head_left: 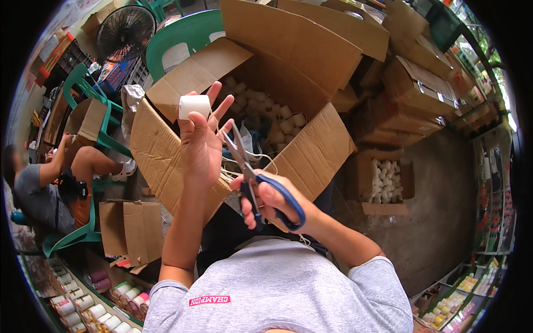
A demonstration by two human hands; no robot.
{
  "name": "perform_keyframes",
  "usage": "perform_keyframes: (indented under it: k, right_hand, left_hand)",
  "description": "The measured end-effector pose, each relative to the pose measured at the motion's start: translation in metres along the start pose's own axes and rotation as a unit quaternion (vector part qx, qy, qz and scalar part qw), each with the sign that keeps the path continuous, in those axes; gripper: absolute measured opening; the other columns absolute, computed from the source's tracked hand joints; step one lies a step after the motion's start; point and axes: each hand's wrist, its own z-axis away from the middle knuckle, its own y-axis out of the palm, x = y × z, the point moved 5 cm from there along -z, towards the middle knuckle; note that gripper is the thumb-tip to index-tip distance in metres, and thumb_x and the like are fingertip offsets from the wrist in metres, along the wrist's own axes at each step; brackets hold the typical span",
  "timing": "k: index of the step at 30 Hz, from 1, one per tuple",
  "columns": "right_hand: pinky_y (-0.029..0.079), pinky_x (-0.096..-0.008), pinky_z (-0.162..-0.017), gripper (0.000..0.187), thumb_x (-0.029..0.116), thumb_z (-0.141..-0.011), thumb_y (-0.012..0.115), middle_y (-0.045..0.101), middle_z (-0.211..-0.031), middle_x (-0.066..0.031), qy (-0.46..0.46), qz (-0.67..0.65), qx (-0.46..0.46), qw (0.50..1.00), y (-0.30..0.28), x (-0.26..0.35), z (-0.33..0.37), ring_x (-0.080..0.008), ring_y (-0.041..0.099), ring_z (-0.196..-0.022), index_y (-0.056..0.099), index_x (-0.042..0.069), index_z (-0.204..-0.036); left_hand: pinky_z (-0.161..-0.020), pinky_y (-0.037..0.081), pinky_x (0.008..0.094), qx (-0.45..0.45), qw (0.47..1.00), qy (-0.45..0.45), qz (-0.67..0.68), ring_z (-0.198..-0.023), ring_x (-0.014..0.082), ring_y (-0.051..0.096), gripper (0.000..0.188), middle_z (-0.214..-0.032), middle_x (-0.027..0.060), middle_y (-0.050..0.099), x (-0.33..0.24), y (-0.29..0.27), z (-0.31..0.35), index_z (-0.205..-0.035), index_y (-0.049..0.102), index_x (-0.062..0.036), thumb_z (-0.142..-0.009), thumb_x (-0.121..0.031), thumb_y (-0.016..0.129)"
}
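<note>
Between the thumb and forefinger of my left hand [201,150] is a short white cylinder [194,106], which looks like a candle. The other fingers of that hand are spread, and a thin pale string runs beside them. My right hand [275,197] grips blue-handled scissors [277,195], with its fingers in the handle loops. The scissor blades point up, slightly parted, with their tips near my left fingers. Below both hands stands a large open cardboard box [161,150], holding many similar white pieces [286,125] and some loose pale strings.
A smaller carton [388,207] of white pieces stands on the floor at right. Stacked cardboard boxes [411,100] rise behind it. A green chair [186,36] is beyond the big box. At left a person [44,188] sits near an empty-looking carton [130,230]. Shelves of goods line both lower corners.
</note>
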Motion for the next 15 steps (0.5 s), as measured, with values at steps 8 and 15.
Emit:
perform_keyframes:
  k: [8,15]
  right_hand:
    - [0.052,-0.0229,-0.059,0.064,0.058,-0.093,0.054,0.059,-0.075,-0.0035,-0.069,-0.066,-0.05,0.994,0.007,0.002,-0.019,-0.0111,0.062,-0.064,0.05,-0.001,-0.117]
    - [0.05,-0.0224,-0.05,0.062,0.059,-0.091,0.057,0.057,-0.069,-0.0015,-0.06,-0.031,-0.086,0.994,0.006,-0.004,-0.007,-0.009,0.059,-0.056,0.053,0.001,-0.114]
  left_hand:
    - [-0.094,0.05,0.0424,0.013,0.999,-0.034,0.035,-0.124,0.0303,0.05,0.066,-0.147,0.0098,0.037,-0.004,0.02,0.034,-0.144,0.031,-0.0187,-0.091,-0.049,0.057]
    - [-0.072,0.049,0.0255,-0.006,0.995,-0.071,0.065,-0.09,0.0123,0.054,0.063,-0.107,0.0019,0.053,0.002,0.022,0.049,-0.142,0.035,-0.0195,-0.091,-0.048,0.059]
